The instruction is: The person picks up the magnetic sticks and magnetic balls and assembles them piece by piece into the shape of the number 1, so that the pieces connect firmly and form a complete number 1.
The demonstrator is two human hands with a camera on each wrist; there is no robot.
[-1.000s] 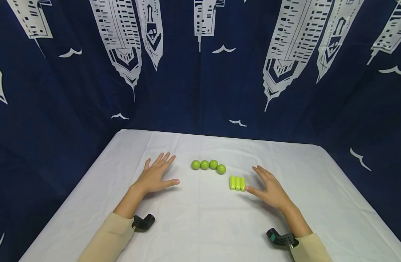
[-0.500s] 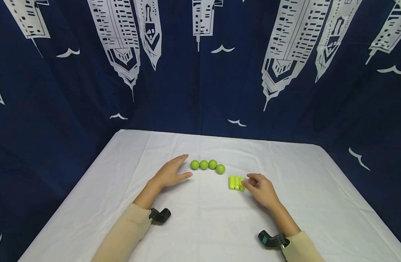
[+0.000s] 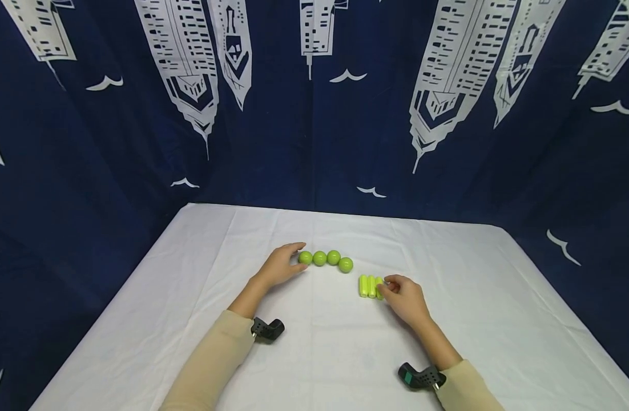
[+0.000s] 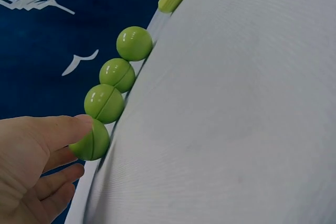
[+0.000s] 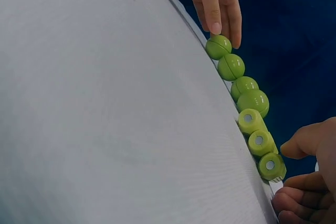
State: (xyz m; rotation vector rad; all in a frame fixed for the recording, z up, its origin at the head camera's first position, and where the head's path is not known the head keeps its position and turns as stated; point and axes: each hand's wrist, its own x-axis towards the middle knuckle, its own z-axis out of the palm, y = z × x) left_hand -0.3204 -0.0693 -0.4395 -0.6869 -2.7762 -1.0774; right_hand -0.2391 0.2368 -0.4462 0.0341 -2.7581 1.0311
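- Since the earlier head frames, the person's left hand (image 3: 279,264) has moved rightward to the leftmost ball, and the right hand (image 3: 408,298) has edged in beside the rods; the balls and rods lie as they did.
- Four green balls (image 3: 319,258) sit at centre frame, three in line and the fourth slightly lower right.
- Three yellow-green rods (image 3: 371,286) lie side by side just right of centre on the white tabletop (image 3: 314,348).
- The left hand's thumb and fingers stand round the end ball with a narrow gap; no firm pinch shows.
- The right hand's thumb and fingers are parted about the rightmost rod, also narrowly; whether they touch it, one cannot tell.
- The step in hand looks like a two-handed reach, one hand to each group.
- The next move would seem to call for a light, level closing of both hands.
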